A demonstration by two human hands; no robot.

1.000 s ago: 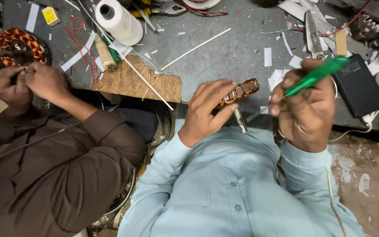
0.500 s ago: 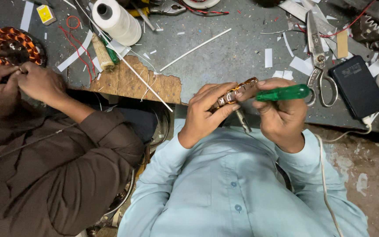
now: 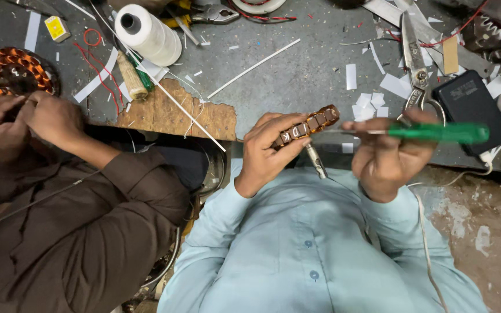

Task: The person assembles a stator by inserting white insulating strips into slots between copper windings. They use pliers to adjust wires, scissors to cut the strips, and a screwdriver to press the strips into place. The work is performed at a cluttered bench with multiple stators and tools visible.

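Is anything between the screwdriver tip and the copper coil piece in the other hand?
Nothing visible. The right hand holds the green screwdriver level, and its metal shaft runs straight to the end of the coil piece gripped in the left hand.

The left hand (image 3: 265, 152) hides the copper-wound armature (image 3: 307, 126)'s lower end (its shaft mostly too); the wire ring (image 3: 253, 5) is cut off above.

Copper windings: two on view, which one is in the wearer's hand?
The small bar-shaped winding, gripped in the left hand. The other, a round winding, lies on the bench by the co-worker's hands.
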